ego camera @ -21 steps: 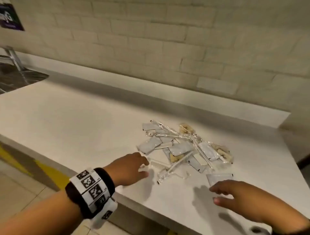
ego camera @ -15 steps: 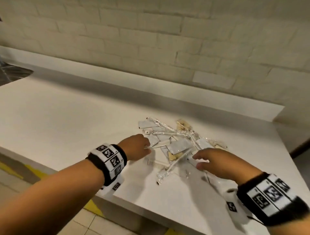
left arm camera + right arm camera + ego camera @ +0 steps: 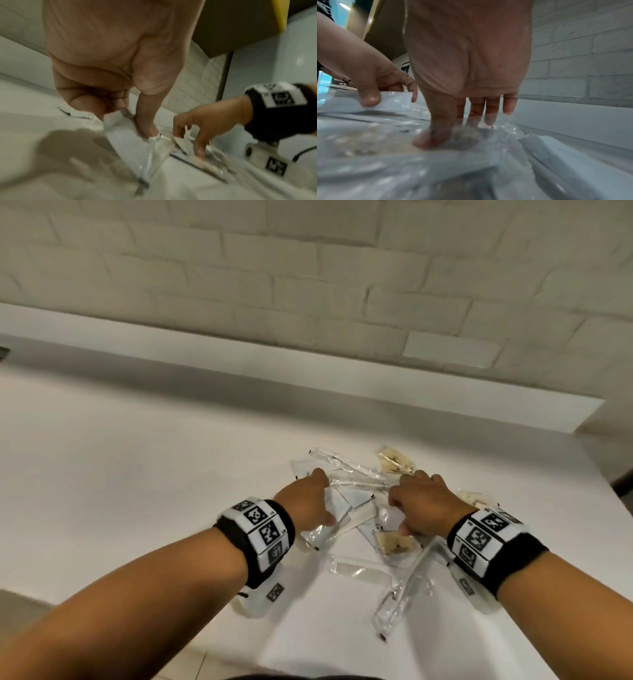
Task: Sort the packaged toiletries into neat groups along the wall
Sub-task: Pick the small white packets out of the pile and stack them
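Note:
A loose pile of packaged toiletries point(image 3: 370, 508) lies on the white counter point(image 3: 137, 474): white sachets, long clear wrappers, tan pads in clear bags. My left hand point(image 3: 313, 498) is at the pile's left side and pinches a white sachet point(image 3: 126, 142) between thumb and curled fingers point(image 3: 96, 105). The right wrist view shows the same sachet point(image 3: 393, 100) lifted at one end. My right hand point(image 3: 416, 501) rests on the pile's right side, its fingers point(image 3: 489, 115) pointing down onto clear wrappers and its thumb pressing beside a tan pad packet point(image 3: 394, 544).
A packaged comb point(image 3: 359, 568) and a long clear toothbrush packet point(image 3: 399, 601) lie nearer me. Another tan packet point(image 3: 395, 460) sits at the pile's far side. A white ledge point(image 3: 274, 361) runs under the brick wall point(image 3: 308, 268). The counter ends close at my right.
Both hands have moved forward onto the pile. The left hand has taken hold of a white sachet, and the right hand has come down on the packets.

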`<state>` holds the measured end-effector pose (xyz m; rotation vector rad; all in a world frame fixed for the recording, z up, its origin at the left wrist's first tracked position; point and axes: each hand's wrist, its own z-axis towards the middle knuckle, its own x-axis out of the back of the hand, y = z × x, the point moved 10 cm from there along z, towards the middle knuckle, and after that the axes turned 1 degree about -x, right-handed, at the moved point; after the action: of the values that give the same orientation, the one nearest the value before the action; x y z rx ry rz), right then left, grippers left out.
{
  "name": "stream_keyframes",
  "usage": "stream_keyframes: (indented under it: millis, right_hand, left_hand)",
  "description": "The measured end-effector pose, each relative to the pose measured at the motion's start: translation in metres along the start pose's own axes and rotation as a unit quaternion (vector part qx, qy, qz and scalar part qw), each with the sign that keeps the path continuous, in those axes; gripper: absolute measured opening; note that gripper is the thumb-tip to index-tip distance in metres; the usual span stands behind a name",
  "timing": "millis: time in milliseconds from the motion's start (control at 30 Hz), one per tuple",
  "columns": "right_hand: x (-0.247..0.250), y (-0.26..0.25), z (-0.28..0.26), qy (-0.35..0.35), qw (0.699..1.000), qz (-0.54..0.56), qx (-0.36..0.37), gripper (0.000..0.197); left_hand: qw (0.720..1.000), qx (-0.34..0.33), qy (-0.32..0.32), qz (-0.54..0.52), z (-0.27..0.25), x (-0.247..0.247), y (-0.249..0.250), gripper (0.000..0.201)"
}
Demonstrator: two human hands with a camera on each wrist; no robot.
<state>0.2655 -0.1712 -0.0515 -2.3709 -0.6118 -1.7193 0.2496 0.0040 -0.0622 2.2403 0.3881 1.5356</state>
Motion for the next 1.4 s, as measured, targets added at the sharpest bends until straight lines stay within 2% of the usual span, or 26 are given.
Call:
stream_keyframes:
  millis: [100,133,200,300,367,433,500,567,633,667,767,833,900,967,1067,1167,1233,1300,1333,1400]
  right_hand:
    - [0.001,0.007,0.006,-0.018,0.999,0.028,-0.021,0.018]
    - [0.003,0.011,0.007,-0.018,0.997,0.064,-0.035,0.017]
    - [0.02,0.013,0.009,0.009,0.987,0.155,-0.052,0.014]
    - [0.043,-0.009,0.019,0.04,0.971,0.236,-0.027,0.023]
    - [0.04,-0.023,0.03,0.015,0.967,0.252,-0.034,0.031]
    - [0.034,-0.021,0.041,0.011,0.961,0.269,-0.06,0.029]
    - [0.033,-0.01,0.046,0.023,0.955,0.28,-0.098,0.021]
    - [0.032,-0.008,0.049,0.025,0.953,0.279,-0.119,0.023]
    - [0.029,-0.021,0.053,0.008,0.954,0.274,-0.12,0.025]
    - [0.026,-0.031,0.055,-0.006,0.957,0.265,-0.115,0.019]
    - [0.018,-0.047,0.061,-0.025,0.97,0.2,-0.138,0.057]
    - [0.021,-0.046,0.064,-0.015,0.967,0.202,-0.156,0.062]
    - [0.018,-0.04,0.064,-0.018,0.951,0.257,-0.172,0.06]
    - [0.016,-0.033,0.059,-0.018,0.93,0.315,-0.186,0.063]
    - [0.024,-0.01,0.047,0.006,0.912,0.361,-0.194,0.078]
    - [0.041,0.032,0.026,0.035,0.918,0.338,-0.204,0.058]
    - [0.048,0.066,0.003,0.067,0.894,0.386,-0.217,0.042]
    - [0.051,0.104,-0.025,0.112,0.864,0.431,-0.237,0.028]
    - [0.05,0.124,-0.038,0.129,0.857,0.432,-0.25,0.027]
    - [0.043,0.16,-0.06,0.147,0.852,0.419,-0.278,0.038]
  left_hand:
    - [1.0,-0.023,0.009,0.02,0.007,0.029,-0.008,0.035]
    - [0.999,-0.031,0.019,0.03,0.012,0.041,-0.01,0.029]
    - [0.998,-0.032,0.047,0.021,0.025,0.067,-0.017,0.031]
    - [0.998,-0.029,0.059,0.022,0.05,0.083,-0.022,0.035]
    - [0.998,-0.031,0.018,0.05,0.066,0.072,-0.021,0.041]
    - [0.995,-0.026,-0.01,0.095,0.076,0.062,-0.023,0.046]
    - [0.991,-0.023,-0.016,0.131,0.084,0.058,-0.025,0.05]
    - [0.988,-0.017,-0.027,0.153,0.087,0.054,-0.028,0.055]
    - [0.986,-0.01,-0.041,0.159,0.088,0.049,-0.03,0.061]
    - [0.987,-0.008,-0.044,0.151,0.089,0.048,-0.032,0.064]
    - [0.997,0.003,-0.025,0.076,0.089,0.048,-0.037,0.07]
    - [1.0,0.027,-0.007,0.001,0.088,0.053,-0.047,0.075]
    - [0.997,0.051,0.011,-0.052,0.085,0.058,-0.061,0.076]
    - [0.997,0.055,0.018,-0.05,0.081,0.064,-0.072,0.063]
    - [0.998,0.055,0.028,-0.003,0.073,0.075,-0.081,0.038]
    - [0.991,0.047,0.104,-0.071,0.059,0.093,-0.077,0.024]
    - [0.977,0.028,0.149,-0.15,0.052,0.099,-0.066,0.025]
    - [0.961,0.004,0.14,-0.237,0.047,0.093,-0.044,0.037]
    - [0.956,-0.005,0.125,-0.267,0.046,0.087,-0.03,0.045]
    - [0.941,-0.027,0.09,-0.324,0.044,0.072,0.002,0.047]
